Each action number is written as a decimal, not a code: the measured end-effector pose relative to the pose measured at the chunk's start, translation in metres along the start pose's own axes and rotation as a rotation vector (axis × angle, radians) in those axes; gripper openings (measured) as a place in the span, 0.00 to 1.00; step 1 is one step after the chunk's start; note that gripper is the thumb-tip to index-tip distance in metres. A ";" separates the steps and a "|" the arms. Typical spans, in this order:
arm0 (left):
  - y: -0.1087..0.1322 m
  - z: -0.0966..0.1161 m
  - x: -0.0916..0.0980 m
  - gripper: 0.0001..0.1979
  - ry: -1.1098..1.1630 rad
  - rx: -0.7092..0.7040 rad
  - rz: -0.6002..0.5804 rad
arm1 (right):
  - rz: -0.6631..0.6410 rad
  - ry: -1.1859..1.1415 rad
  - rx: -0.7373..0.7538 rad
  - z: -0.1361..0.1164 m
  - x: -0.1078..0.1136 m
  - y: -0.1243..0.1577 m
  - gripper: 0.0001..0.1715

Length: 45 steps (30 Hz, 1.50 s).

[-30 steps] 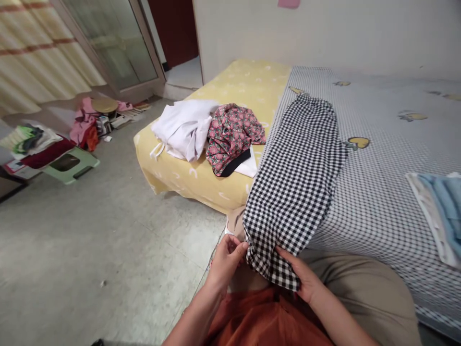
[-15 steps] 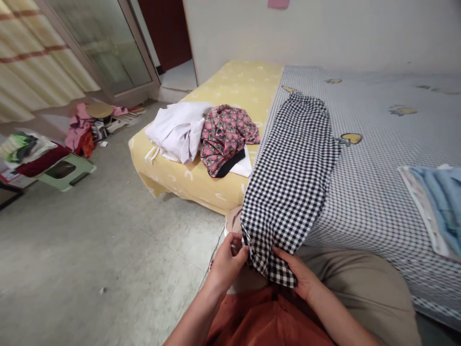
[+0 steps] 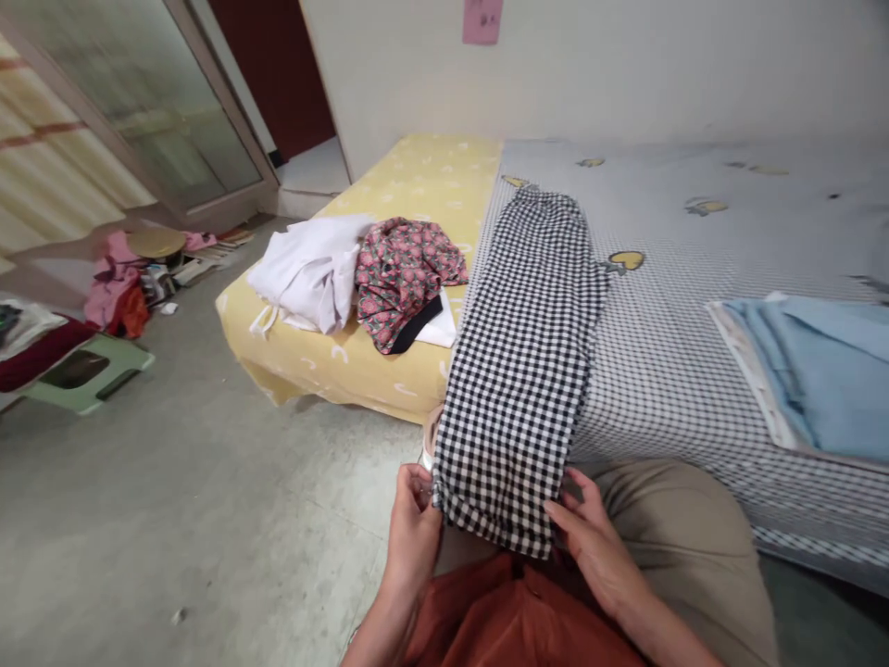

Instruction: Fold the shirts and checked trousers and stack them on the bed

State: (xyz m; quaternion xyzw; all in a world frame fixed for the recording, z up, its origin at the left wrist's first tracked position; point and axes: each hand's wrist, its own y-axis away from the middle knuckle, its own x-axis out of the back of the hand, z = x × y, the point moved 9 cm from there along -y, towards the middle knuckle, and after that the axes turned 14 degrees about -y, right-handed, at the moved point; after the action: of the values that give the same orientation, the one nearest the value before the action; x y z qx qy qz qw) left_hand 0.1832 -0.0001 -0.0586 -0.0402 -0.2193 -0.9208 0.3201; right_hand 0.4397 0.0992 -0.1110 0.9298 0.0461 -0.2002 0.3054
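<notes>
Black-and-white checked trousers [image 3: 518,371] lie folded lengthwise, their gathered waist on the bed and their leg end hanging over the edge toward my lap. My left hand [image 3: 415,519] is closed at the left corner of the hem, with the cloth between thumb and fingers. At the right edge of the hem, my right hand [image 3: 597,542] has its thumb on the fabric and its fingers curled beside it. The lower end is spread fairly flat between both hands.
On the yellow sheet [image 3: 278,371] lie white clothing [image 3: 309,269] and a floral garment [image 3: 409,273] with a black band. Folded light-blue clothing [image 3: 833,380] rests on the grey checked sheet [image 3: 653,361]. A green stool [image 3: 90,375] bearing clothes stands at left.
The trouser hem, bunched and slanting before, is now spread wider and flatter. My right hand has moved to its right edge. The view has turned a little to the right.
</notes>
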 end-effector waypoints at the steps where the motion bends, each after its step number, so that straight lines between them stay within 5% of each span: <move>1: -0.001 0.000 0.002 0.14 -0.012 -0.004 0.008 | 0.001 0.024 0.041 -0.006 0.001 0.002 0.47; 7: -0.005 0.003 -0.002 0.21 -0.045 0.015 -0.045 | -0.061 0.277 0.261 -0.034 -0.020 0.007 0.33; 15: -0.003 0.012 -0.003 0.09 -0.151 0.024 -0.122 | -0.100 0.080 0.144 -0.032 -0.035 0.005 0.37; 24: -0.004 0.001 -0.003 0.08 -0.067 0.147 -0.127 | -0.108 0.119 0.136 -0.027 -0.030 0.003 0.24; 30: -0.002 0.004 -0.002 0.08 -0.051 0.161 -0.079 | -0.083 0.089 0.106 -0.024 -0.031 0.002 0.32; 45: -0.008 -0.017 -0.005 0.09 0.027 0.231 -0.165 | 0.007 0.114 0.115 -0.020 -0.023 0.000 0.26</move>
State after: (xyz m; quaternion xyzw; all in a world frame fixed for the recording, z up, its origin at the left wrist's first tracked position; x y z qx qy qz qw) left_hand 0.1834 0.0010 -0.0778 0.0276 -0.3219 -0.9132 0.2486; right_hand 0.4258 0.1119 -0.0872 0.9558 0.0485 -0.1481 0.2493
